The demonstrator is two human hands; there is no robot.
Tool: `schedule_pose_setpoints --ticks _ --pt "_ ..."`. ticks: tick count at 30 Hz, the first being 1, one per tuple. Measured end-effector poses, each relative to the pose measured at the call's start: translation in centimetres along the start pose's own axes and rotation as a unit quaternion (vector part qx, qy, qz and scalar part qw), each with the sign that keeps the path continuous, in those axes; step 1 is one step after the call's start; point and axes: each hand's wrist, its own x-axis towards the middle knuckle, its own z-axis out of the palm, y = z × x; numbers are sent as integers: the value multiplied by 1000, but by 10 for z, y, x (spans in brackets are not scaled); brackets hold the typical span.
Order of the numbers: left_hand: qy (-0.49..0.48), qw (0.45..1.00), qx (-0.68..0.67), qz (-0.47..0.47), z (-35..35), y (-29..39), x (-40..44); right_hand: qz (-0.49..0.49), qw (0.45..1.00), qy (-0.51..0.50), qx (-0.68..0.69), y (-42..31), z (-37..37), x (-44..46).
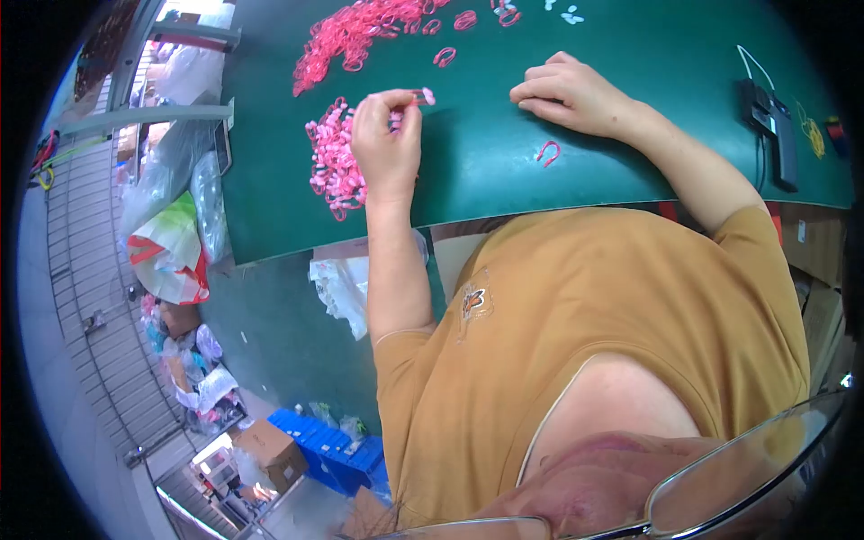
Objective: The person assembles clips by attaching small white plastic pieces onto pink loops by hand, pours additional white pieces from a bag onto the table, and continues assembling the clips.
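Observation:
My left hand (387,135) is closed in a pinch on a small pink band with a pale pink piece (427,95) at its end. Beside and partly behind that hand lies a pile of pink bands with light pink pieces (335,166). My right hand (576,94) rests over the green table, its fingers curled together; what they hold, if anything, is hidden. Below this hand, a single open pink-red band (549,153) lies on the table.
A large heap of plain pink bands (346,40) spreads over the far left of the green table (486,193). Small white pieces (571,16) lie at the far edge. A black power strip (783,144) with a white cable is at the right. Plastic bags (346,292) hang below the front edge.

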Motion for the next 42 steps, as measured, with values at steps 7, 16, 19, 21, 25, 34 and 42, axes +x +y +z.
schedule_pose_setpoints --ticks 7,16,19,21,25,34,42 --pt "38 980 196 21 -93 -34 3 -1 999 -13 -34 4 1 1" --pt "-159 956 201 144 -91 -2 -50 -14 999 -1 -52 5 -2 3" --pt "-183 953 210 119 -88 -6 -66 -4 999 -3 -50 5 -1 4" --pt "-191 954 208 98 -85 -5 -68 -5 999 1 -45 5 0 4" --pt "-179 949 226 127 -72 -4 -64 -28 999 8 -44 -2 2 5" --pt "-201 972 -3 118 -9 63 -38 -228 965 80 -100 -46 7 9" --pt "-119 927 -334 -120 29 62 -46 -7 981 60 186 -29 4 4"
